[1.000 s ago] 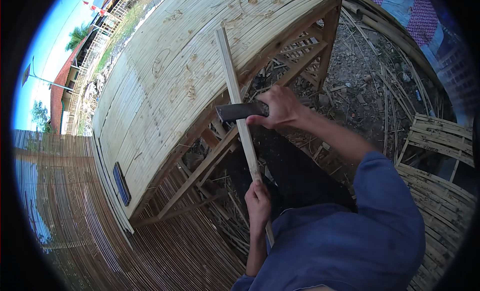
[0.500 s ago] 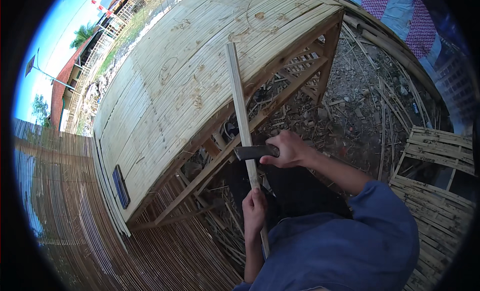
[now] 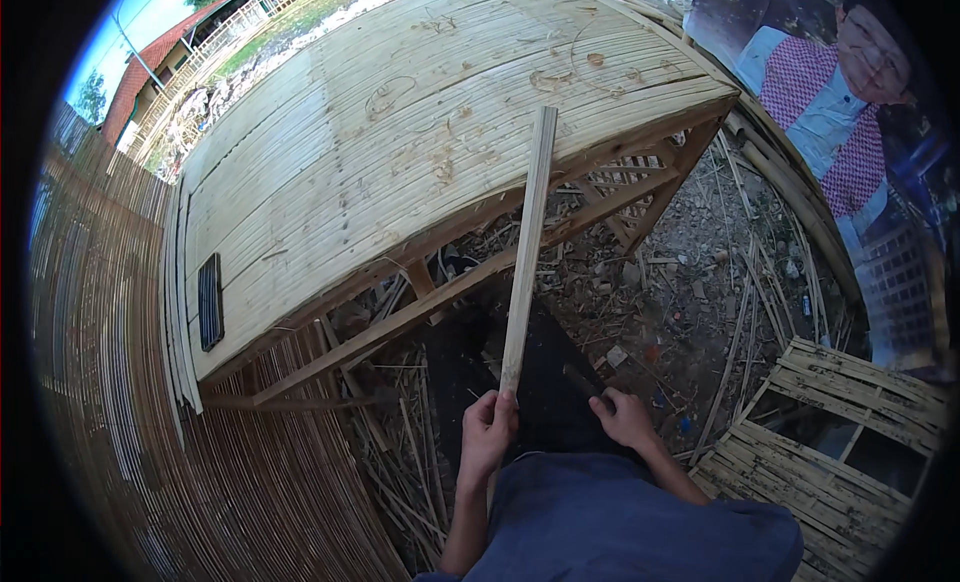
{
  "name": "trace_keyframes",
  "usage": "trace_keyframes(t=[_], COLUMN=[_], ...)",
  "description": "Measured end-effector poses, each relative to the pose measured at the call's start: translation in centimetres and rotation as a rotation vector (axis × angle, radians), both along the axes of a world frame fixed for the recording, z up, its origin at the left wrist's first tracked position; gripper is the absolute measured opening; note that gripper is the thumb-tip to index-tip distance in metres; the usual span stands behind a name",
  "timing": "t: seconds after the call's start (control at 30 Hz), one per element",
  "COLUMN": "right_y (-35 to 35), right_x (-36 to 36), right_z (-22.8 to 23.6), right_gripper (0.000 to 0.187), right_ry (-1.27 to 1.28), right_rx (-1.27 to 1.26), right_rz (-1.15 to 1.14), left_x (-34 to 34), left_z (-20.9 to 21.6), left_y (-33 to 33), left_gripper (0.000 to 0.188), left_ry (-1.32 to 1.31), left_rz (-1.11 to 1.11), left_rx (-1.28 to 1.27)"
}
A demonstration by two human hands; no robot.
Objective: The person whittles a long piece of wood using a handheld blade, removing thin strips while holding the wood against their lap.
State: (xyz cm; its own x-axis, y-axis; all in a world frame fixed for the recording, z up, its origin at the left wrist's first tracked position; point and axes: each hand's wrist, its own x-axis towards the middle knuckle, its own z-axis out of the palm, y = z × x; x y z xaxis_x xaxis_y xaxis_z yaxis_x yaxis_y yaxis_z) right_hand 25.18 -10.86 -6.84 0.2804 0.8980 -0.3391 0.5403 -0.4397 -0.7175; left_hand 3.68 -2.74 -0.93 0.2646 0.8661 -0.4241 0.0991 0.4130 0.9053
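A long, pale bamboo strip (image 3: pixel 530 252) points up and away from me, its far end over the edge of a slatted bamboo tabletop (image 3: pixel 400 132). My left hand (image 3: pixel 486 437) is closed round the strip near my waist, thumb on top. A short length of the strip shows below that hand, beside my shirt. My right hand (image 3: pixel 622 420) is closed on the handle of a broad dark knife (image 3: pixel 580 380), low over my right thigh and apart from the strip. The blade barely stands out against my dark trousers.
Curled shavings (image 3: pixel 445 162) lie on the tabletop, and a dark phone-like slab (image 3: pixel 210 302) rests at its left end. A bamboo screen (image 3: pixel 110 312) stands at left. Scraps litter the ground (image 3: pixel 690 282). A slatted bamboo panel (image 3: pixel 800 432) and a printed banner (image 3: pixel 830 132) are at right.
My right hand has drawn the knife off the strip and down toward my thigh. The strip's far end has swung right in the picture, while my left hand keeps hold. The view has shifted too.
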Motion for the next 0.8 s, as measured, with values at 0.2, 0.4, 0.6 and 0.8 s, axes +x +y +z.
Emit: trace_keyframes(t=[0.2,0.4,0.6,0.8], right_y=[5.0,10.8,13.4,19.7], right_x=[-1.0,-1.3,-2.9,-0.7], right_z=[4.5,8.9,10.2,12.2], right_gripper=[0.047,0.056,0.062,0.067], right_ry=[0.020,0.069,-0.466,-0.491], right_rx=[0.328,0.520,0.503,0.581], right_rz=[0.023,0.323,0.647,0.495], left_x=[-0.9,-1.4,-1.8,-1.4], left_z=[0.4,1.0,-1.2,-1.6], left_y=[-1.3,-1.1,-0.2,-0.5], left_gripper=[0.033,0.031,0.033,0.044], left_ry=[-0.199,-0.155,-0.050,-0.038], left_rz=[0.045,0.067,0.028,-0.003], left_rx=[-0.078,-0.035,0.080,0.090])
